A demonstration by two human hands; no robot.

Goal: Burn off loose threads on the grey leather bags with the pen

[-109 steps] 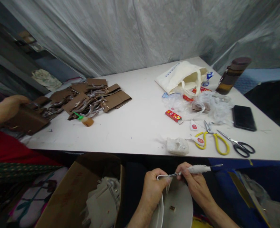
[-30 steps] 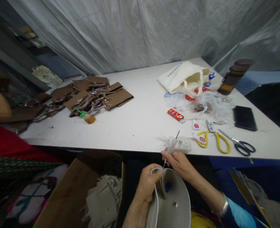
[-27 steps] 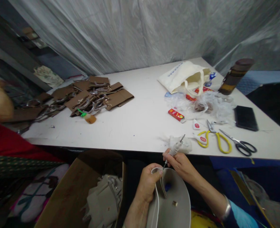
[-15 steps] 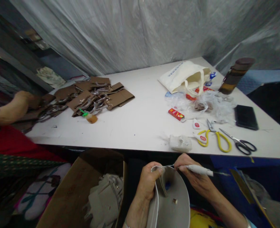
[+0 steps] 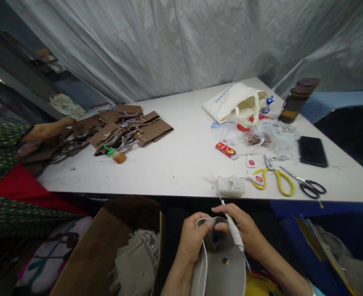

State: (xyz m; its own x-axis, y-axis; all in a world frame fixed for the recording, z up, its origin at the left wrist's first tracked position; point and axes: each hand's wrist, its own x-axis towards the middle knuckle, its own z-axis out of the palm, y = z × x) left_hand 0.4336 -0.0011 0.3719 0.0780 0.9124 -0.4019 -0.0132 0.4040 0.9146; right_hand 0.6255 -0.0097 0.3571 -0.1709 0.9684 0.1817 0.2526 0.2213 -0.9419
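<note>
In the head view, a pale grey bag piece (image 5: 223, 279) with light edges and a small gold-coloured metal fitting stands upright below the table edge. My left hand (image 5: 191, 238) is closed on its top left edge, thumb inside. A thin tool with a white-wrapped handle (image 5: 236, 235) is held between the fingers of my right hand (image 5: 246, 226), at the bag piece's top right edge. The tool's narrow tip points up towards the table, and a thin strand or rod sticks out of its lower end. Inside the bag piece, a folded flap is partly hidden.
A cardboard box (image 5: 107, 246) holds grey bag pieces. On the table (image 5: 181, 156) lie brown bags (image 5: 128, 127), a small glue bottle (image 5: 118, 157), a white block (image 5: 230, 186), yellow-handled scissors (image 5: 284, 183), black-handled scissors (image 5: 312, 190) and a tote (image 5: 230, 102). Another person's arm (image 5: 42, 130) reaches in at left.
The tool has swung from lying nearly level across the bag's top edge to pointing steeply up, its tip away from that edge. The other person's arm has moved further over the brown bags.
</note>
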